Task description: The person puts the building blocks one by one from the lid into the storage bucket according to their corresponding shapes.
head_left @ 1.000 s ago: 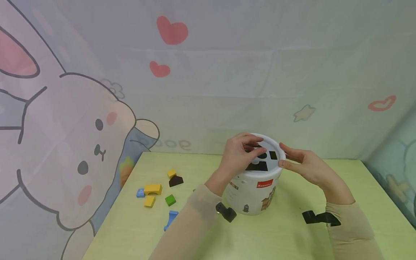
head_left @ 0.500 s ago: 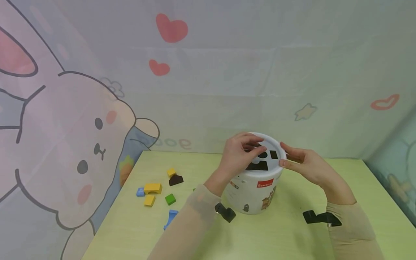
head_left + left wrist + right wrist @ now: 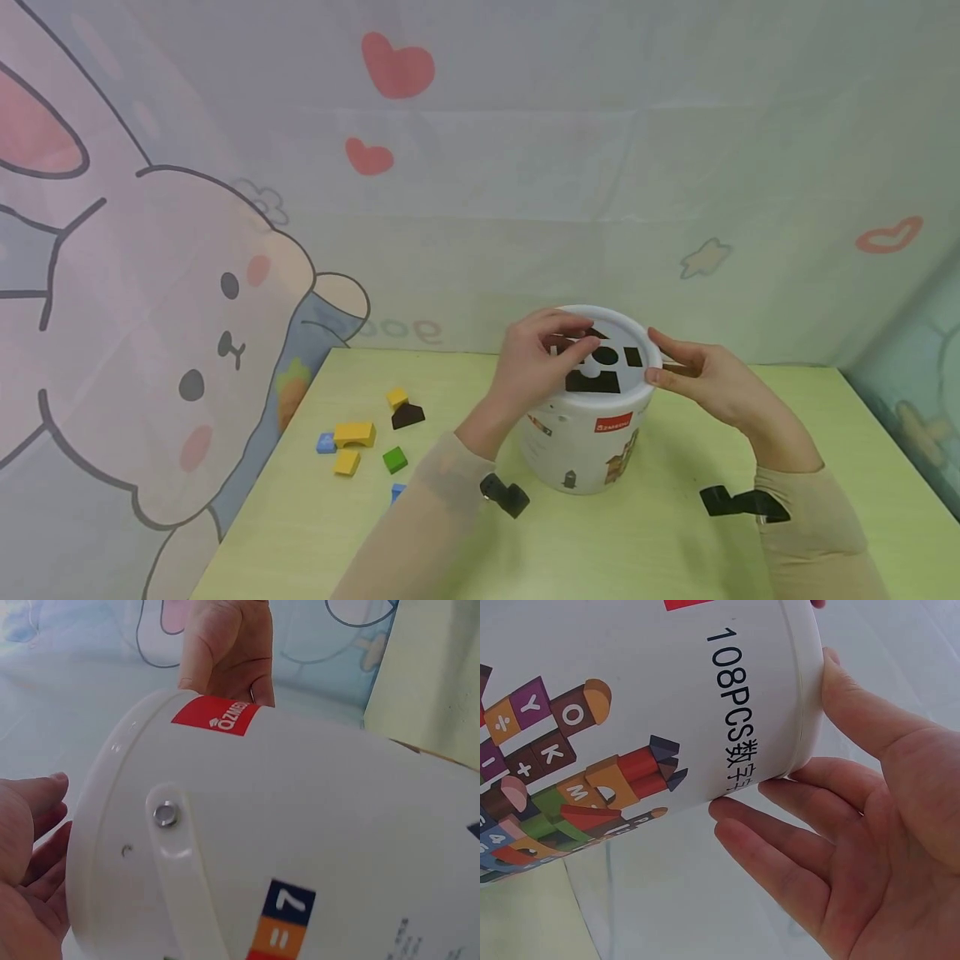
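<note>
A white toy-block bucket (image 3: 581, 446) with a red label stands upright on the table, its lid (image 3: 625, 384) on top. Dark shaped holes and a raised knob mark the lid. My left hand (image 3: 534, 360) hovers over the lid's left part, thumb and fingers apart, with nothing visible between them. On the far side, my right hand (image 3: 716, 385) holds the bucket by the rim. In the right wrist view its thumb (image 3: 847, 697) lies on the rim and the fingers (image 3: 780, 840) reach the wall. A white handle (image 3: 180, 862) hangs along the bucket's side.
Left of the bucket lie several loose blocks: a yellow arch (image 3: 354, 433), a dark brown block (image 3: 408, 416), a green block (image 3: 395, 460) and a blue block (image 3: 326, 442). Another blue block (image 3: 398, 492) is partly behind the left sleeve. A printed cloth (image 3: 525, 167) hangs behind the table.
My left hand has shifted slightly left, uncovering more of the knob and the round hole; its sleeve now hides more of the near blue block. The right hand and bucket stay put.
</note>
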`<move>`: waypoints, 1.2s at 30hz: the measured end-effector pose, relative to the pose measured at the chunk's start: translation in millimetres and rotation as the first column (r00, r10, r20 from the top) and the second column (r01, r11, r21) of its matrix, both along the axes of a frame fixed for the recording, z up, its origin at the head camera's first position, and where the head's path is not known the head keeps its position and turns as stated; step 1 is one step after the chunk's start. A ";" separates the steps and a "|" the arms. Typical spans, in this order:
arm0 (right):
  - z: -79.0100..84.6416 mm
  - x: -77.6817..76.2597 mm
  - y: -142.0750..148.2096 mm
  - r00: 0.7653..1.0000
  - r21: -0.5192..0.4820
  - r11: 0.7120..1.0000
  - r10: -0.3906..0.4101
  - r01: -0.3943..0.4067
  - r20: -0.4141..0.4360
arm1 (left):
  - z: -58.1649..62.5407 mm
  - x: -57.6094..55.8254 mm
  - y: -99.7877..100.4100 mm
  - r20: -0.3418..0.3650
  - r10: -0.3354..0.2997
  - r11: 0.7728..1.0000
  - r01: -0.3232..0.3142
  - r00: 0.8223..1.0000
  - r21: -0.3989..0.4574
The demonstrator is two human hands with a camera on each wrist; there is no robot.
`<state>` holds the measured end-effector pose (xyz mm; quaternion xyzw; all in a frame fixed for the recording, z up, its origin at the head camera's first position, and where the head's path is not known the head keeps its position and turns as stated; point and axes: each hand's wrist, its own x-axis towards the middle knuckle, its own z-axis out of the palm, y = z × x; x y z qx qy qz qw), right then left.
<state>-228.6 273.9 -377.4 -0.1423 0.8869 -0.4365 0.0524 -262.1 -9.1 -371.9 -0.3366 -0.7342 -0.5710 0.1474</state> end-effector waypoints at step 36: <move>0.3 1.4 0.0 1.000 0.005 1.000 -0.004 0.004 0.002 | -101.9 54.3 -200.6 0.092 0.280 0.922 -0.241 0.955 -0.304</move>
